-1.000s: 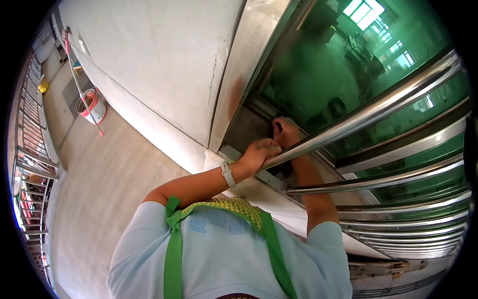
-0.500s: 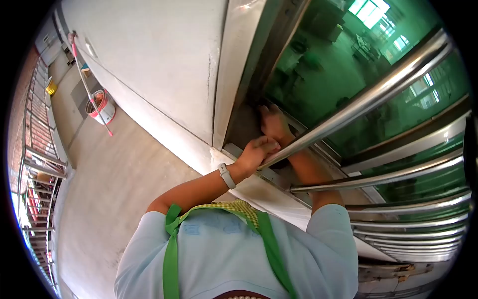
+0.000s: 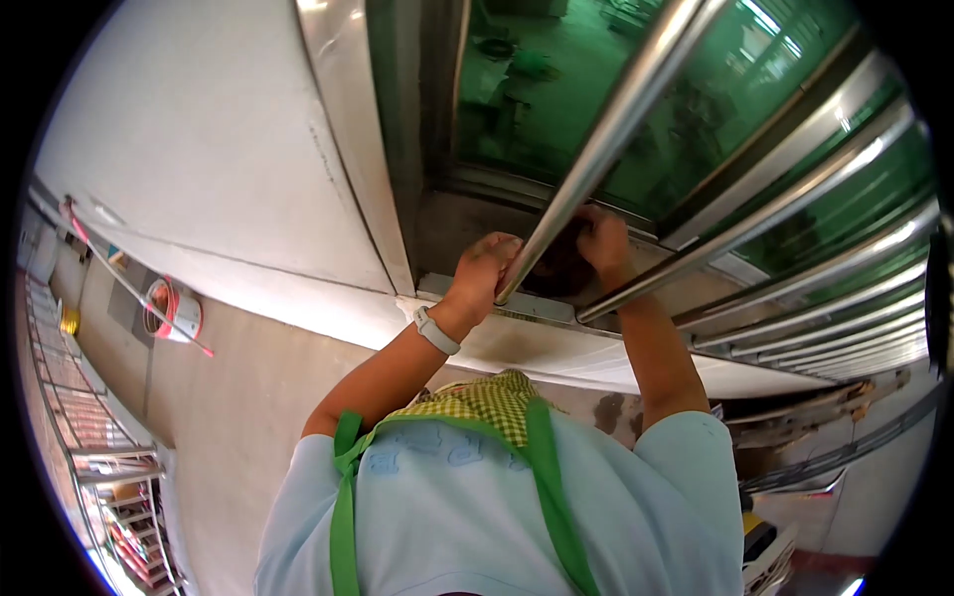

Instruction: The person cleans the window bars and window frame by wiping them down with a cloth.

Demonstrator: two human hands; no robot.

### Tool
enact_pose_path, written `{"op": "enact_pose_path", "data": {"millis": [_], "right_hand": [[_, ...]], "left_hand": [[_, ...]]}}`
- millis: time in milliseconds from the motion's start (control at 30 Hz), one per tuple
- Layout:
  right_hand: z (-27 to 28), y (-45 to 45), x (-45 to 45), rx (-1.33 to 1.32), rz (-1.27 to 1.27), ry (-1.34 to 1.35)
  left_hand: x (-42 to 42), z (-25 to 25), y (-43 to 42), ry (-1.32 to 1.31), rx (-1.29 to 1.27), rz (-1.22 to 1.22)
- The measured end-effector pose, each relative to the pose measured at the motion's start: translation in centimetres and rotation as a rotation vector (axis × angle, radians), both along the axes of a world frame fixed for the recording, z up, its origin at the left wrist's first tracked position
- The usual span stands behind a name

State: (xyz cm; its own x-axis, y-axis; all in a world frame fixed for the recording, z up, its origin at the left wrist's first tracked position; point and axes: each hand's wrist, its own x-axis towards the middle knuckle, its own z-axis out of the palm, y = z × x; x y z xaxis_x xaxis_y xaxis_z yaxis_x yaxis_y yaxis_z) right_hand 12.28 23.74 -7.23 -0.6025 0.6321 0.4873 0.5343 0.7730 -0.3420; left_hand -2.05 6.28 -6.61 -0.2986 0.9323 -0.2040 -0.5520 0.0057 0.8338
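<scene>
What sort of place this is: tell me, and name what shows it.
Likely an outdoor walkway or balcony: a railing along one side, a window behind metal bars on the other, and a bucket standing between them.

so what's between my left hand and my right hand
In the head view, a shiny round metal bar and a dark brown, cloth-like bundle lie between your left hand and right hand.

Behind the bars (image 3: 618, 114) lies the window (image 3: 552, 129), its sill (image 3: 452, 228) on the near side. The left hand (image 3: 484, 270) is at the leftmost bar; the right hand (image 3: 606, 241), behind it, is over the sill. Left are the wall (image 3: 199, 129), then the bucket (image 3: 189, 308) on the floor (image 3: 238, 427), then the railing (image 3: 114, 462).
</scene>
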Motion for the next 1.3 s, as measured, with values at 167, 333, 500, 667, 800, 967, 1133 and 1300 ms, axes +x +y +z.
{"op": "enact_pose_path", "data": {"millis": [167,333,500,667,800,967,1133,1300], "right_hand": [[0.4,0.1,2.3,-0.022,-0.176,0.037],[2.2,-0.8,3.3,-0.034,-0.376,-0.023],[1.3,1.0,4.8,-0.163,-0.557,0.366],[-2.8,4.0,5.5,-0.167,-0.664,0.431],[-2.0,2.7,4.6,-0.035,-0.685,0.384],[-2.3,0.1,-0.1,-0.077,-0.612,0.253],[-0.3,-0.2,-0.4,-0.248,-0.292,0.288],[0.2,-0.9,1.2,-0.901,-0.147,0.781]], "left_hand": [[-0.6,-1.1,0.4,-0.078,0.035,-0.028],[-0.4,-0.2,0.3,-0.052,0.086,-0.059],[0.1,0.0,1.1,-0.155,0.021,-0.022],[-0.1,0.2,1.8,-0.171,0.011,-0.072],[0.0,0.1,1.7,-0.148,0.014,-0.113],[0.0,0.2,1.5,-0.146,0.029,-0.129],[0.0,-0.5,1.7,-0.157,0.054,-0.116],[0.0,-0.1,1.5,-0.186,0.047,-0.081]]}}
